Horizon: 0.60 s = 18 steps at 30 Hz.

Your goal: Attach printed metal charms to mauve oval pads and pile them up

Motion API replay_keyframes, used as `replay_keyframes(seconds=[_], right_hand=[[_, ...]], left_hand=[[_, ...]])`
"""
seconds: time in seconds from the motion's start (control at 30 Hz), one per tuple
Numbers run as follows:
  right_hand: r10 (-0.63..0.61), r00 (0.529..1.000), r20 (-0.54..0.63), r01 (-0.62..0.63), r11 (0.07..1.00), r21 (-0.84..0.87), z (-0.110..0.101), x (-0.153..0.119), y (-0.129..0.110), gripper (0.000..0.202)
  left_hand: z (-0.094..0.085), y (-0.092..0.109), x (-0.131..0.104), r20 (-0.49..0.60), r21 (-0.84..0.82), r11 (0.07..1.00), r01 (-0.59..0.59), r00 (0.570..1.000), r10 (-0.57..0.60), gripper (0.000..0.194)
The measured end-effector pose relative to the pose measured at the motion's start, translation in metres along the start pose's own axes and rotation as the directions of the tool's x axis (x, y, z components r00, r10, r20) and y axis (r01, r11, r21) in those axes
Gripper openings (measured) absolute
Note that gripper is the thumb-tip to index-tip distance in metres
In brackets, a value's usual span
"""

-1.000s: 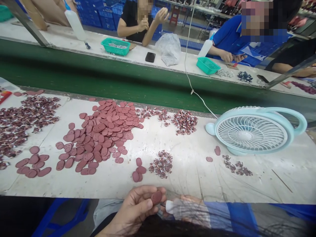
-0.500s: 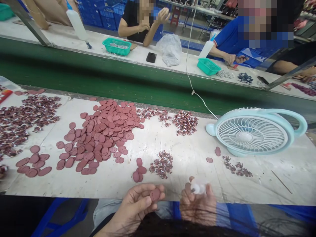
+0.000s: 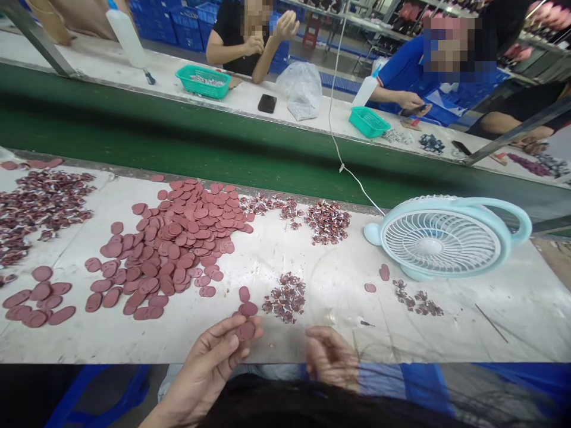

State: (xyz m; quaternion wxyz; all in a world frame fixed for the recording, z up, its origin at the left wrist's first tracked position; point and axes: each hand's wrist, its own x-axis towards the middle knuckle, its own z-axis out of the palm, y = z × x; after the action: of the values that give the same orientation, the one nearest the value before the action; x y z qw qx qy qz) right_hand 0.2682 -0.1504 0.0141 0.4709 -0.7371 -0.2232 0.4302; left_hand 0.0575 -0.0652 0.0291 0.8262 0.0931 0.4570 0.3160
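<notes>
Your left hand (image 3: 214,356) sits at the near edge of the worktable (image 3: 339,333), at about 6 o'clock in the view, fingers curled and pinching one red oval piece (image 3: 245,330) between thumb and fingertips. Your right hand (image 3: 331,356) is just to its 3 o'clock, blurred, fingers loosely bent; you cannot tell whether it has hold of anything. At 12 o'clock from the held piece lies a small cluster of ovals (image 3: 245,303), with a little heap of printed bits (image 3: 285,300) beside it. The big pile of red ovals (image 3: 178,238) spreads toward 10 o'clock. A pale blue fan (image 3: 441,238) lies at 2 o'clock.
</notes>
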Motion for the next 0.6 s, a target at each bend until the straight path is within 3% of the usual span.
replay_keyframes(seconds=[0.13,0.23,0.33,0.4,0.6], right_hand=[[-0.105,0.992,0.068,0.122,0.926,-0.358,0.02,0.019,0.007,0.031],[-0.091,0.985,0.149,0.156,0.844,-0.513,0.021,0.026,0.004,0.022],[-0.053,0.975,0.216,0.175,0.783,-0.596,0.014,0.019,-0.003,0.012],[-0.03,0.972,0.232,0.174,0.758,-0.629,0.012,0.014,-0.007,0.016],[-0.023,0.983,0.184,0.135,0.768,-0.626,0.013,0.013,-0.012,0.013]], left_hand=[[0.004,0.001,-0.005,0.019,0.012,1.0,-0.012,1.0,0.011,0.021],[0.002,0.0,-0.006,0.01,0.012,1.0,0.008,1.0,-0.009,0.023],[-0.001,-0.001,-0.005,-0.012,0.027,1.0,0.011,1.0,-0.011,0.024],[-0.001,-0.002,-0.005,-0.014,0.037,0.999,0.012,1.0,-0.011,0.023],[0.009,-0.005,-0.007,0.012,0.055,0.997,0.049,0.999,-0.049,0.026]])
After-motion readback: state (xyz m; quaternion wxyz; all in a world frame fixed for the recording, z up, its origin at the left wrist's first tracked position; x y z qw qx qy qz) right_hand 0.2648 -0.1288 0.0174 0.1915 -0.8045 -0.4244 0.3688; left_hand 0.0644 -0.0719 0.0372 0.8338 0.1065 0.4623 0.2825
